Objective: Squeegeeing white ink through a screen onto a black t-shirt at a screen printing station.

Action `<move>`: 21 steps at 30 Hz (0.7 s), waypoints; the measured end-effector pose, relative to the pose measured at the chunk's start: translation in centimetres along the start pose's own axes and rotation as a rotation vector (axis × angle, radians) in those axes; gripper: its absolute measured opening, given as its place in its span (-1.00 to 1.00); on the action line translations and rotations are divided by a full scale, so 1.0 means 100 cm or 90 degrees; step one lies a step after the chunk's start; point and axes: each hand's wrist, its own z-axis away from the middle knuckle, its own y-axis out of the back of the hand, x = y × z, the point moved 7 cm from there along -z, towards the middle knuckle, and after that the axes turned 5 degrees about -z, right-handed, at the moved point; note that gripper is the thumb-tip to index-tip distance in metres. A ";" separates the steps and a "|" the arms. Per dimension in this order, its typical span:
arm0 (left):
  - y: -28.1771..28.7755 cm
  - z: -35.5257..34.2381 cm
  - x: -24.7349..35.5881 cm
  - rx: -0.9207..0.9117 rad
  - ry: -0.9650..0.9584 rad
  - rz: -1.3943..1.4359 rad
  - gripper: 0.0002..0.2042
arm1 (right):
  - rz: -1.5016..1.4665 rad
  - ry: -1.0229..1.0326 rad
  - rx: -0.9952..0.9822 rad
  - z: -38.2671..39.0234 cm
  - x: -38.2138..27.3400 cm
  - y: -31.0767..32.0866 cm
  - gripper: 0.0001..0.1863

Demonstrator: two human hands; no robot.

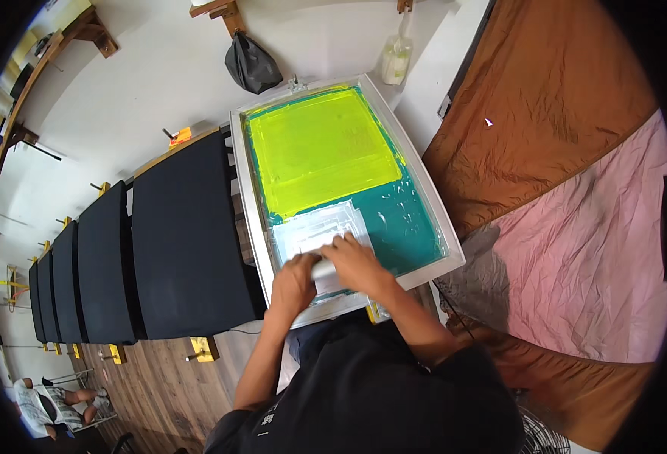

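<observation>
A screen-printing frame (448,227) with a pale rim lies tilted in front of me. Its teal mesh (405,227) carries a large yellow-green coated area (322,144) on the far part and a patch of white ink (310,227) at the near left. Over the near end of that patch, my left hand (295,286) and my right hand (356,265) are side by side, fingers closed on a pale squeegee (323,269). Most of the squeegee is hidden beneath the hands, so its blade cannot be made out.
Several black-covered printing boards (186,242) run in a row to the left. Brown cloth (522,98) and pink cloth (583,265) hang at the right. A black bag (252,64) and a clear bag (396,60) hang on the wall. Someone sits (57,405) at the lower left.
</observation>
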 end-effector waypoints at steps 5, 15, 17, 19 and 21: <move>0.006 0.039 0.039 -0.068 0.044 0.036 -0.58 | -0.041 -0.034 -0.059 0.051 -0.020 0.009 -0.63; 0.015 -0.038 -0.004 -0.051 0.116 0.007 -0.63 | 0.002 0.016 0.000 -0.037 0.010 0.024 -0.81; 0.011 -0.031 -0.001 -0.017 0.069 0.020 -0.63 | -0.005 -0.017 -0.030 -0.030 0.012 0.016 -0.71; 0.005 -0.017 0.006 0.025 0.018 0.016 -0.63 | -0.018 -0.005 -0.029 -0.016 0.013 0.009 -0.64; 0.007 0.002 0.015 -0.016 0.074 0.025 -0.62 | -0.040 0.018 -0.012 0.005 -0.001 0.009 -0.68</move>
